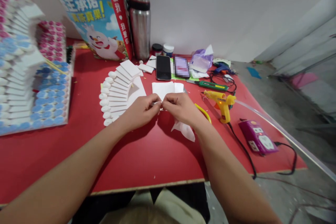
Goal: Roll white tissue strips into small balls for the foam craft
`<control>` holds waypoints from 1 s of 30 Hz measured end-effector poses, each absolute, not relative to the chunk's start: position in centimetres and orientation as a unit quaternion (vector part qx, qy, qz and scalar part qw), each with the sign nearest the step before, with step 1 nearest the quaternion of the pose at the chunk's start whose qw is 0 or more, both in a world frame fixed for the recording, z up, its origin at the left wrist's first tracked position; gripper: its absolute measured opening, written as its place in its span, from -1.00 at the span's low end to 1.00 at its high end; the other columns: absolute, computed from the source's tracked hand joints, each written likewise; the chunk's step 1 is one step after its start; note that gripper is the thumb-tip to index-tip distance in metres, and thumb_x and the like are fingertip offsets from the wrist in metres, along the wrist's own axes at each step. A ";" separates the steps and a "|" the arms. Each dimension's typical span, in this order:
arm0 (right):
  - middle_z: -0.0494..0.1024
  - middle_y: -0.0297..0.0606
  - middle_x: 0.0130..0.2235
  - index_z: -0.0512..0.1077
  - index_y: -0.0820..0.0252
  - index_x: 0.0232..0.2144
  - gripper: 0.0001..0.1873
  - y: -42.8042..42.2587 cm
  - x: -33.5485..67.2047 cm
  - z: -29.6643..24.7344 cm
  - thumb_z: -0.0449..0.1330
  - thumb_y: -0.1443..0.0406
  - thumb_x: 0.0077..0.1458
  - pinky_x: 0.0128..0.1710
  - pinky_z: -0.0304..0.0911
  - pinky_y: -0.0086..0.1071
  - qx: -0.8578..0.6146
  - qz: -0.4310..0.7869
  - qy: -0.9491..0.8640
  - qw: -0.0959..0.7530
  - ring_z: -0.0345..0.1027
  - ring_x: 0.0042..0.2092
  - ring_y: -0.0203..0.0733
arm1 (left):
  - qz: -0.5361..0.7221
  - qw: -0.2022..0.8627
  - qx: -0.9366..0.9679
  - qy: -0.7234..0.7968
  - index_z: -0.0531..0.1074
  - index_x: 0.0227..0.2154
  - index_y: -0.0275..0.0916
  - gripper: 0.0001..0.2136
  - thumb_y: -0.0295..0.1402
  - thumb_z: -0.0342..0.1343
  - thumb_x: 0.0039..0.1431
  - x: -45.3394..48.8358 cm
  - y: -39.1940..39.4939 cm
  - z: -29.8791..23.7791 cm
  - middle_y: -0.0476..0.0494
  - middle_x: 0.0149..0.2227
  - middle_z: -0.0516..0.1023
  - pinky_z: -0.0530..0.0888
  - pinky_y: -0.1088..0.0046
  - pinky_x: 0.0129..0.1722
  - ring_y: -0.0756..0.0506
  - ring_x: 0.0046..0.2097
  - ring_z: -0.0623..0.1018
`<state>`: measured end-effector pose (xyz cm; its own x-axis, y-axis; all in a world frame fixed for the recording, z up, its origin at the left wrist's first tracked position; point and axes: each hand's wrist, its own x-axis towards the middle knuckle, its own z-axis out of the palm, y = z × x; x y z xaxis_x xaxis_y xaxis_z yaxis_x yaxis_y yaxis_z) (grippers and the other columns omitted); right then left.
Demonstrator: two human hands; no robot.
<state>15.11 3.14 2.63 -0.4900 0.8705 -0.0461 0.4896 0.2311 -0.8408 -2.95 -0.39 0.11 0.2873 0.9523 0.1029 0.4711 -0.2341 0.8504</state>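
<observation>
My left hand (143,111) and my right hand (181,107) meet over the middle of the red table (149,157), thumbs and fingertips pinched together. Between them shows a small thin white strip (156,103), mostly hidden by the fingers. Behind the hands lies a white pad (164,88). Below my right hand, a thin white sheet (185,131) lies crumpled on the table. Left of my left hand, several white slabs with rounded white tips (117,94) are fanned out. A yellow-handled tool (203,112) lies partly behind my right wrist.
At right are a yellow glue gun (219,103) with a clear stick, a green cutter (212,85) and a purple power socket (258,138). Phones (163,68), a steel flask (141,24) and a printed bag (97,17) stand behind. Blue-and-pink pieces (49,101) fill the left.
</observation>
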 end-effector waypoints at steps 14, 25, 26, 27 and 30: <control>0.25 -0.47 -0.66 0.36 0.17 -0.57 -0.76 2.8 15.0 3.1 0.12 0.26 0.12 -0.59 0.01 -0.47 -0.458 0.475 -0.711 0.243 0.13 -0.61 -0.39 | 0.421 0.487 0.564 0.518 0.41 -0.39 -0.24 -0.69 -0.12 -0.03 0.34 -2.4 -0.4 0.9 -0.12 -0.45 0.52 0.22 0.47 -0.59 0.01 -0.58 0.38; 0.33 -0.43 -0.59 0.42 0.21 -0.51 -0.77 2.7 15.0 2.1 0.11 0.33 0.20 -0.46 -0.06 -0.43 -0.413 0.296 -0.828 0.236 0.10 -0.51 -0.38 | 0.293 0.865 0.173 0.368 0.37 -0.53 -0.34 -0.65 -0.34 -0.14 0.33 -3.6 0.9 0.6 -0.22 -0.57 0.49 0.02 0.67 -0.84 0.09 -0.75 0.22; 0.34 -0.42 -0.58 0.42 0.21 -0.50 -0.77 2.7 15.0 2.0 0.11 0.33 0.21 -0.46 -0.06 -0.43 -0.412 0.292 -0.830 0.235 0.11 -0.51 -0.38 | 0.296 0.869 0.169 0.359 0.37 -0.52 -0.34 -0.67 -0.36 -0.13 0.33 -3.7 0.9 0.6 -0.19 -0.57 0.48 0.03 0.68 -0.84 0.10 -0.75 0.22; 0.36 -0.41 -0.57 0.42 0.21 -0.49 -0.76 2.7 15.0 1.9 0.10 0.33 0.22 -0.45 -0.06 -0.43 -0.412 0.290 -0.831 0.234 0.12 -0.51 -0.38 | 0.300 0.872 0.167 0.350 0.36 -0.52 -0.33 -0.69 -0.37 -0.13 0.32 -3.7 0.8 0.6 -0.18 -0.57 0.47 0.04 0.68 -0.83 0.10 -0.75 0.22; 0.35 -0.43 -0.57 0.44 0.20 -0.42 -0.81 2.7 15.0 1.8 0.11 0.31 0.23 -0.46 -0.07 -0.43 -0.423 0.274 -0.831 0.236 0.10 -0.52 -0.37 | 0.313 0.867 0.173 0.347 0.33 -0.52 -0.30 -0.72 -0.40 -0.12 0.31 -3.6 0.7 0.7 -0.11 -0.57 0.43 0.01 0.68 -0.82 0.11 -0.75 0.19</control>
